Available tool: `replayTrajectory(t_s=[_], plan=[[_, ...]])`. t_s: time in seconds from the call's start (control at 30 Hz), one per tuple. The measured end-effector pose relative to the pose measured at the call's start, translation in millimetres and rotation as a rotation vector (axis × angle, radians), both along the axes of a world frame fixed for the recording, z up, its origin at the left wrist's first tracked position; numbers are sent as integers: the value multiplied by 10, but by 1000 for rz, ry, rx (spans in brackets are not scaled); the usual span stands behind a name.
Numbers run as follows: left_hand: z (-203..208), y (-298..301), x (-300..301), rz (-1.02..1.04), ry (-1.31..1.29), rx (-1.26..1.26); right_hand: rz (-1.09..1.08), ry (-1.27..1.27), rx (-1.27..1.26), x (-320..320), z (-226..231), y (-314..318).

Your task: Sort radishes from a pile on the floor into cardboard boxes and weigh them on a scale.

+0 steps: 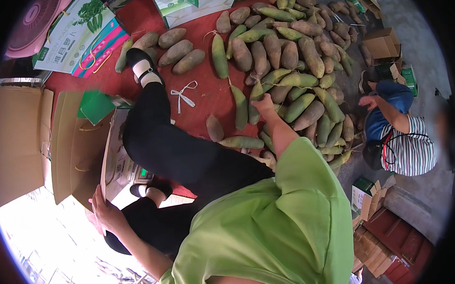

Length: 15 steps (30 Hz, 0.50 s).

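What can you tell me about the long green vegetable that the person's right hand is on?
The long green vegetable is slender and smooth-looking, mostly green, with a paler, narrowing end pointing away from the person. It lies lengthwise at the left side of the heap, with another green vegetable to its left. The fingers of the right hand are at its right side and cover part of it; how firmly they hold it, I cannot tell.

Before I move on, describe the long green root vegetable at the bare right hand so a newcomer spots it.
Partly on the red floor covering, find the heap of green and brownish root vegetables. Toward its left side reaches the bare right hand. The long green root vegetable differs from its neighbours: that hand touches it.
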<state>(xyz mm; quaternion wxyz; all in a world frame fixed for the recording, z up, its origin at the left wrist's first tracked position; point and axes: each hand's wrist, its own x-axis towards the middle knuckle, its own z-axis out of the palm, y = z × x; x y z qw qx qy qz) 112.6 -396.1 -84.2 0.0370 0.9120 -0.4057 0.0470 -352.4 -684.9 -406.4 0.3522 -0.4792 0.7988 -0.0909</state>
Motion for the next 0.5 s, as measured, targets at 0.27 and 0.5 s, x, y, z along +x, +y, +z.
replayTrajectory(t_s=[0.27,0.5], plan=[[2,30,13,44,-10,-10,-68,80,94,259,13,10],[79,-27,-14,25,-13,32,80,108,33,224,-47,18]])
